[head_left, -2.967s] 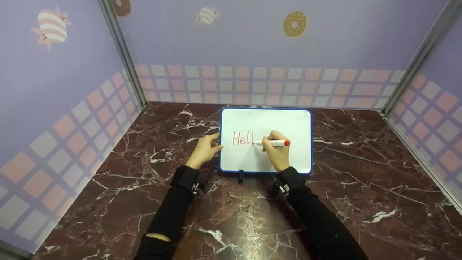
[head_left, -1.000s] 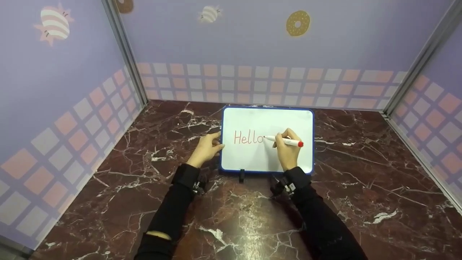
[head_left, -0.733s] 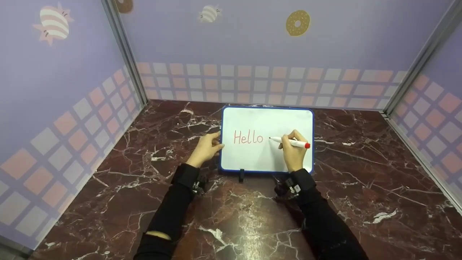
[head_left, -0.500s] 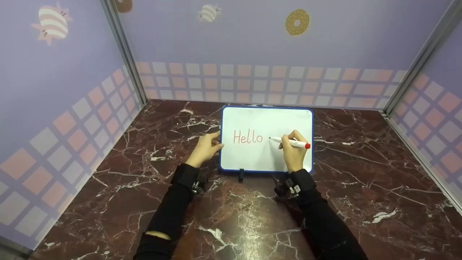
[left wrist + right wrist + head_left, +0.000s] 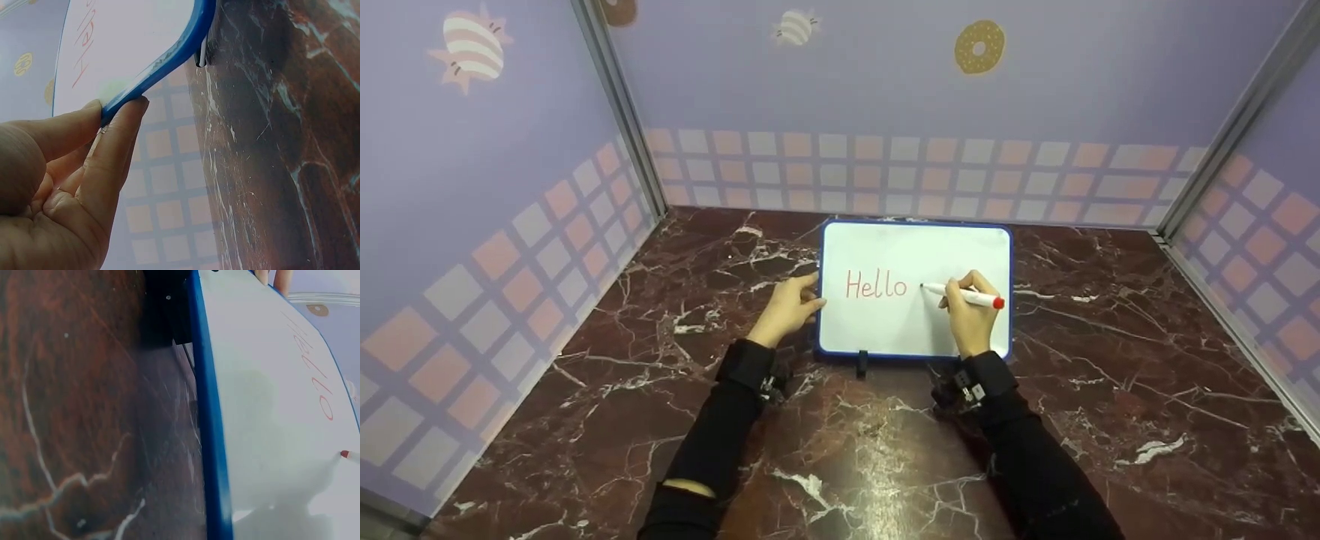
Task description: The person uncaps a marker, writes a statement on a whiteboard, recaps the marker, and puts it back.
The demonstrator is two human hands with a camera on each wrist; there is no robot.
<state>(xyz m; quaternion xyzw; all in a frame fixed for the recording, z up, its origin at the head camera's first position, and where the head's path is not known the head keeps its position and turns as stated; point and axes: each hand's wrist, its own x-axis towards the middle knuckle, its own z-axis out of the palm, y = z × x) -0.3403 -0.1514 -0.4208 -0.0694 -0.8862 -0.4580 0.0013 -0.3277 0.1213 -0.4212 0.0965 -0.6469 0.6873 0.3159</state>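
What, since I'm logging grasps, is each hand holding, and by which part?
The left hand pinches the whiteboard by the blue frame on its left side; the right hand grips the white marker by its barrel.

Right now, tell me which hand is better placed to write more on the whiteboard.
Likely the right hand: it holds the marker, tip just past the red "Hello". The left hand pinches the whiteboard by its edge.

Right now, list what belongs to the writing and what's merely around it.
Belongs:
whiteboard, pinched by the left hand
red-ended marker, in the right hand
black foot at the whiteboard's lower edge

Merely around:
donut wall print
large candy wall print
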